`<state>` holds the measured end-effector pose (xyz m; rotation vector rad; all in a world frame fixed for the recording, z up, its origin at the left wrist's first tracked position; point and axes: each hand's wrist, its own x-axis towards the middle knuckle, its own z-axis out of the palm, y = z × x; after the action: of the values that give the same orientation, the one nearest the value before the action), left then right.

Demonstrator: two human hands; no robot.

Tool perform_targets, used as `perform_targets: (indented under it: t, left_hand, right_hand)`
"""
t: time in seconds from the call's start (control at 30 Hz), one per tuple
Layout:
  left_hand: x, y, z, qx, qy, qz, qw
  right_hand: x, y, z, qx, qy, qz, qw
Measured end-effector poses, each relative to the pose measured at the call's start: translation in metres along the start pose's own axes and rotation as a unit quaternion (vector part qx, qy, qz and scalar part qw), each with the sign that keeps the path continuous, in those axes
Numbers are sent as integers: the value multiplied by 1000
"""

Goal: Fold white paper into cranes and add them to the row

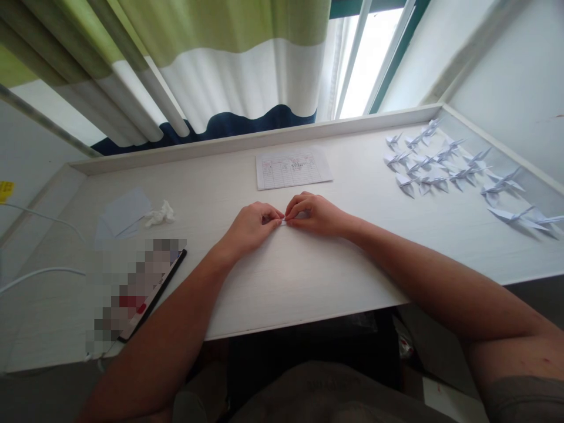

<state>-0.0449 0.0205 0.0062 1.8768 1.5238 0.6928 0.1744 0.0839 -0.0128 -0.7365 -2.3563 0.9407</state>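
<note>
Close together over the middle of the white desk (pixel 282 276), my left hand (pixel 259 222) and my right hand (pixel 315 214) pinch a small piece of white paper (pixel 283 222) between their fingertips. Most of that paper is hidden by my fingers, so its folded shape does not show. Both hands are closed, thumbs against forefingers. Just beyond them lies a sheet with a printed table (pixel 293 169). Several folded white paper cranes (pixel 414 164) stand grouped at the far right of the desk.
On the left are loose white paper sheets (pixel 126 211), a crumpled tissue (pixel 161 214) and a blurred tablet-like device (pixel 152 294) beside my left forearm. White cables (pixel 42 271) run in from the left edge. A raised rim (pixel 264 136) borders the desk below the curtain (pixel 247 76).
</note>
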Motion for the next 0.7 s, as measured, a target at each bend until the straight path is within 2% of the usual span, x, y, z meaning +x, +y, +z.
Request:
perform_targets:
  t: [0.33, 0.7]
  left_hand:
    - [2, -9, -6, 10, -36, 91, 995]
    - [3, -3, -7, -1, -34, 66, 997]
  right_hand:
    - [-2, -3, 1, -3, -7, 21, 1000]
    - [-2, -10, 2, -23, -15, 46, 999]
